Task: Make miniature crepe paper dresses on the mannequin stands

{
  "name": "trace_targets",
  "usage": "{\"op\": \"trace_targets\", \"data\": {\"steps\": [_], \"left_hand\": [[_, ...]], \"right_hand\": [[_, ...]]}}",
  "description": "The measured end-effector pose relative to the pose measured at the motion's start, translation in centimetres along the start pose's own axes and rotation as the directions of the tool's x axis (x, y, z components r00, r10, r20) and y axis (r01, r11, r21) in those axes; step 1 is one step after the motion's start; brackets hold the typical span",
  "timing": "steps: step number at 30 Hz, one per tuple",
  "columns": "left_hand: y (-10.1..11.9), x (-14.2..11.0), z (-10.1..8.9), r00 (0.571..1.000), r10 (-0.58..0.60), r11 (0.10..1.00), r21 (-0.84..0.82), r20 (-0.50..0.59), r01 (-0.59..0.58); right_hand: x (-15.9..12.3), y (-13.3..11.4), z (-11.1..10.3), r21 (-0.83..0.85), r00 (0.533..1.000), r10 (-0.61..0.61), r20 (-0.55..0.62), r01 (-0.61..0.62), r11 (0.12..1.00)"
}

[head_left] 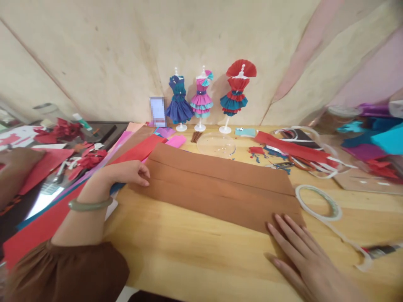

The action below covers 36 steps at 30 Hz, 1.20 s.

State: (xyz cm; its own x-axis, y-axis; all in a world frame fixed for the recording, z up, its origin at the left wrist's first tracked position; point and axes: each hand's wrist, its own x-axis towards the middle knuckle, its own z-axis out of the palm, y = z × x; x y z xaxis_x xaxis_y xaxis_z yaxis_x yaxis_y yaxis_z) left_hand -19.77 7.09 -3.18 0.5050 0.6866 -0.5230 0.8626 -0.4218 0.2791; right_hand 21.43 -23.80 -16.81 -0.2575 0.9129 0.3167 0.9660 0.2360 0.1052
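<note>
A long sheet of brown crepe paper [217, 191] lies slantwise across the wooden table, with a crease or layered edge running along its length. At its left end, the curled fingers of my left hand [134, 173] close on the paper's edge. My right hand [302, 251] rests flat with fingers spread, the fingertips on the sheet's near right corner. Just past that right end lies a roll of white tape [318, 203], its loose strip trailing toward the front right.
Three small dress forms in paper dresses stand at the back: blue [179, 102], pink [202, 100] and red [236, 90]. A clear round dish [216, 144], scissors [278, 165] and red paper strips [292, 147] lie behind the sheet. Another person's hand [23, 161] is at left.
</note>
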Motion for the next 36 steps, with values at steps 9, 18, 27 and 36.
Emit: {"op": "trace_targets", "data": {"steps": [9, 18, 27, 36], "left_hand": [[-1.6, 0.5, 1.2, 0.995, 0.09, 0.993, -0.07, -0.042, -0.093], [-1.5, 1.1, 2.3, 0.99, -0.02, 1.0, 0.015, -0.142, 0.022], [-0.9, 1.2, 2.2, 0.981, -0.01, 0.994, 0.105, -0.195, 0.031], [-1.3, 1.9, 2.6, 0.981, -0.076, 0.987, 0.129, -0.181, 0.1]], "right_hand": [[-0.7, 0.3, 0.8, -0.025, 1.0, -0.027, -0.009, 0.027, 0.999], [-0.8, -0.1, 0.6, -0.025, 0.999, -0.007, -0.032, 0.006, 1.0], [-0.6, -0.6, 0.1, -0.046, 0.999, 0.023, -0.026, -0.024, 0.999], [-0.7, -0.2, 0.0, 0.001, 1.0, 0.008, 0.011, -0.008, 1.0]]}}
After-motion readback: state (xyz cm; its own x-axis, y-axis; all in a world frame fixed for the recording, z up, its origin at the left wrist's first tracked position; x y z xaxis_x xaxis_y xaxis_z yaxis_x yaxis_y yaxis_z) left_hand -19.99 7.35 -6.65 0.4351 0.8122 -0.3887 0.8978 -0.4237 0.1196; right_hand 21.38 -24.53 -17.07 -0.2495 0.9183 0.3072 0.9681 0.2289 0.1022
